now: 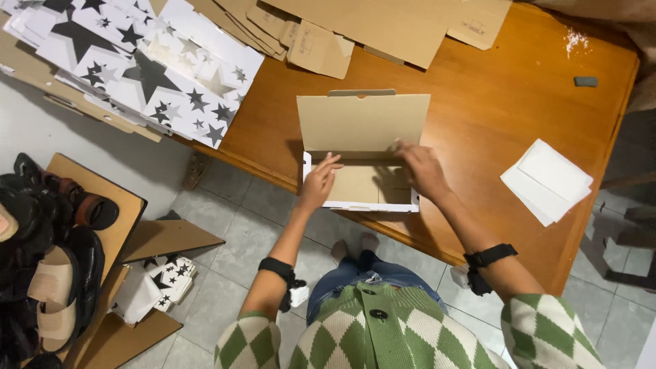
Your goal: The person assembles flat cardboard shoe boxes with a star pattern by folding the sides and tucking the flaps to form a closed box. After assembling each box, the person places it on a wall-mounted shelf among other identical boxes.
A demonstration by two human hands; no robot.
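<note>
A single open cardboard box, white outside and brown inside, is seen at the near edge of the wooden table, directly in front of the person. Its long axis is laid left to right, parallel to the table edge, and its opening is turned upward. The hinged lid is raised at the far side and stands upright, with its tuck flap pointing up and away from the person.

The left hand is placed on the left end of the box, fingers loosely spread and curled over the side wall, touching it rather than clasping anything. The right hand is laid over the right end, palm down, fingers extended toward the fold between lid and tray; nothing is enclosed in it. One black band is worn on each forearm, two in all.

To the right on the table, a small stack of white sheets is seen, well apart from the box, and one small grey object lies near the far right corner. Flat brown cardboard blanks are piled at the far side; their number cannot be told. Star-printed white box blanks are spread over the left end. On the floor at left, sandals and shoes are heaped on cardboard.
</note>
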